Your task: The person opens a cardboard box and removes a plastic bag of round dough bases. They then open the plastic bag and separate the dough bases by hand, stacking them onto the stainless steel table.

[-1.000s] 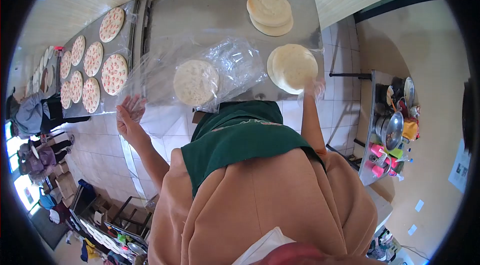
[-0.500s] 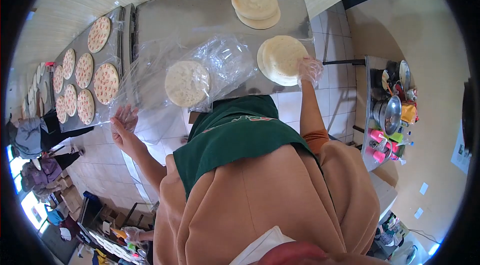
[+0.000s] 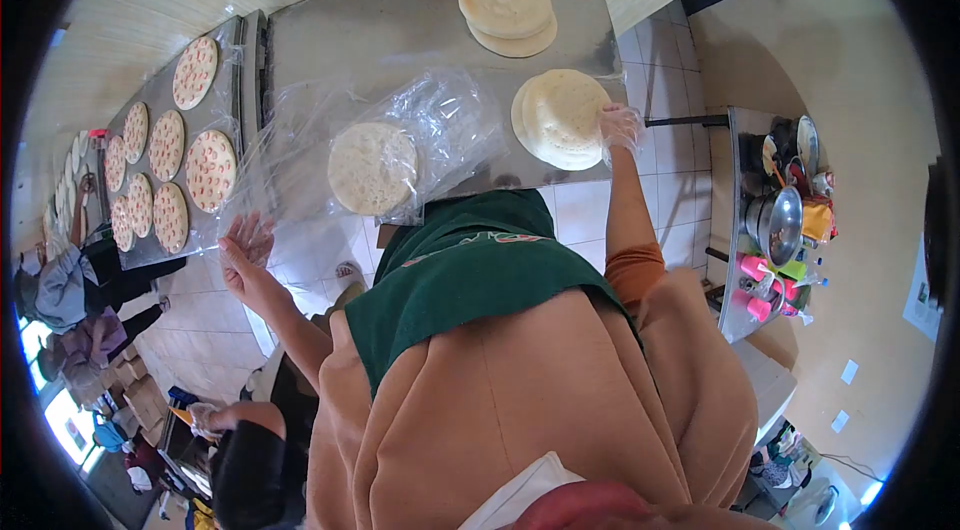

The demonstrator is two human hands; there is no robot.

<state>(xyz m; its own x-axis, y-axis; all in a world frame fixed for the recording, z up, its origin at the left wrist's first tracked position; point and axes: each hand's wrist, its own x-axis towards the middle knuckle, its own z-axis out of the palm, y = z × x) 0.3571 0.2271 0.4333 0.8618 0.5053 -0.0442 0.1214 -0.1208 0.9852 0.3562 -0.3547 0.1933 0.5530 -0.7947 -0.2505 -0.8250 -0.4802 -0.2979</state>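
My left hand [image 3: 247,248], in a thin clear glove, pinches the edge of a clear plastic bag [image 3: 440,110] below the left end of the table. The bag spreads loosely across the table. A round pale pizza crust [image 3: 373,169] lies over part of the plastic, in front of my apron. At the table's right edge, my gloved right hand [image 3: 622,128] grips the rim of the top crust in a stack of pizza crusts [image 3: 565,115]. My fingertips there are partly hidden. Farther back sits another small pile of crusts [image 3: 507,5], browner on top.
Several crusts with red topping [image 3: 211,170] lie on a second table [image 3: 232,60] at left. To the right, a side table [image 3: 738,230] carries metal bowls [image 3: 782,228] and pink items. A co-worker in black [image 3: 265,450] is close behind me at lower left; other people stand farther left.
My right hand has shifted slightly outward and up along the stack's rim. My left hand stays nearly still. A co-worker in black has come into view at lower left.
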